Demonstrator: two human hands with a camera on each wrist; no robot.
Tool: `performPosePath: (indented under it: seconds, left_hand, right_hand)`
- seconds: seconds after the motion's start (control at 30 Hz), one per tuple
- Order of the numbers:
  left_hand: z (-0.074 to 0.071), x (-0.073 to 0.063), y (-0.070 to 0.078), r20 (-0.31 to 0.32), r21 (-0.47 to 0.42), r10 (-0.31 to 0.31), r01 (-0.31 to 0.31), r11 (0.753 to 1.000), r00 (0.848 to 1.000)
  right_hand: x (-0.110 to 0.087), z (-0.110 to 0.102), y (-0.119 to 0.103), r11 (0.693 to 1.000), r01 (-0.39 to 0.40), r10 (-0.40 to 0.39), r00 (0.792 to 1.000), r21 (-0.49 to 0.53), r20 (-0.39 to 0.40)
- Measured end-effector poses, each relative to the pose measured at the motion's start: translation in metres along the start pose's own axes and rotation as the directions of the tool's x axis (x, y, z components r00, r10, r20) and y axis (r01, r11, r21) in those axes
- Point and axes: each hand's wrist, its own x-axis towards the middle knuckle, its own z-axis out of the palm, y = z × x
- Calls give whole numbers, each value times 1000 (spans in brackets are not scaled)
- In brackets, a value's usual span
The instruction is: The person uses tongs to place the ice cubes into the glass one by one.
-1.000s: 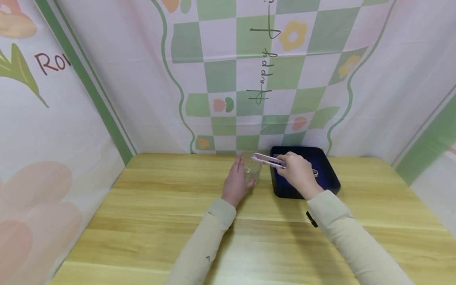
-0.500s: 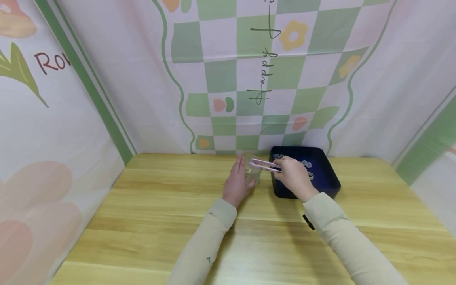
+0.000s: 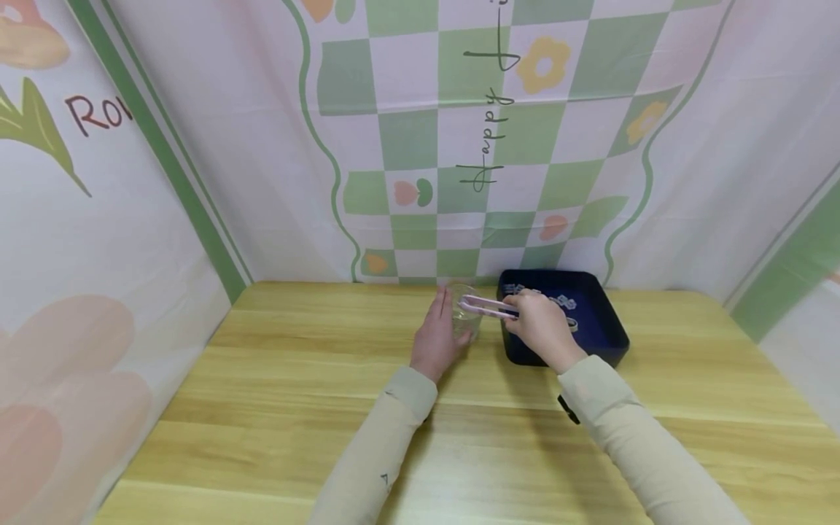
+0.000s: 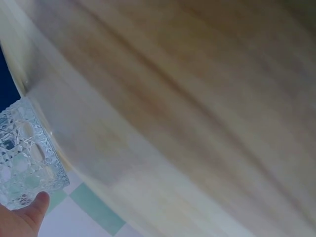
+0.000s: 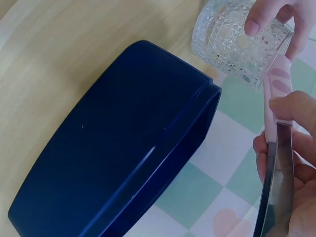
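Observation:
At the back of the table my left hand (image 3: 434, 341) holds a clear, textured glass (image 3: 469, 324), thumb and fingers around its sides. In the right wrist view the same glass (image 5: 237, 42) shows its cut pattern. My right hand (image 3: 546, 329) grips pink-tipped metal tongs (image 3: 488, 306) above the left side of a dark blue tray (image 3: 596, 337). The tongs' tips are at the glass's mouth; whether anything sits between them is too small to tell. Clear cube-like pieces (image 3: 566, 302) lie in the tray near a pale ring-shaped item (image 3: 573, 324), partly hidden by my right hand.
The wood-grain table (image 3: 275, 408) stretches in front of both arms. Directly behind it hangs a green-and-white checkered cloth (image 3: 459, 226). The tray's tall outer wall (image 5: 108, 128) stands just right of the glass.
My right hand has moved left and slightly down, bringing the tongs' tips to the glass's mouth. More clear pieces in the tray show now. The left hand has stayed almost still.

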Motion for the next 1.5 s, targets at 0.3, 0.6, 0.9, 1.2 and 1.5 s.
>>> performPosePath:
  seconds: [0.3,0.6,0.9,1.2,1.5]
  left_hand:
    - [-2,2,1,1,8,-4,4,1000,1000]
    - [-6,4,4,41,22,-18,17,1000,999]
    - [-7,7,4,56,25,-25,23,999,998]
    - [-4,7,4,53,50,-30,27,998,998]
    - [-4,7,4,45,86,-25,21,996,999]
  right_hand:
    - [0,0,-1,1000,8,-8,1000,5,-8]
    - [-1,-1,-1,1000,2,-2,1000,7,4]
    - [-1,0,2,1000,-3,3,1000,16,9]
    - [3,-13,10,1000,-11,11,1000,19,-14]
    - [11,-44,35,994,-101,103,993,34,-60]
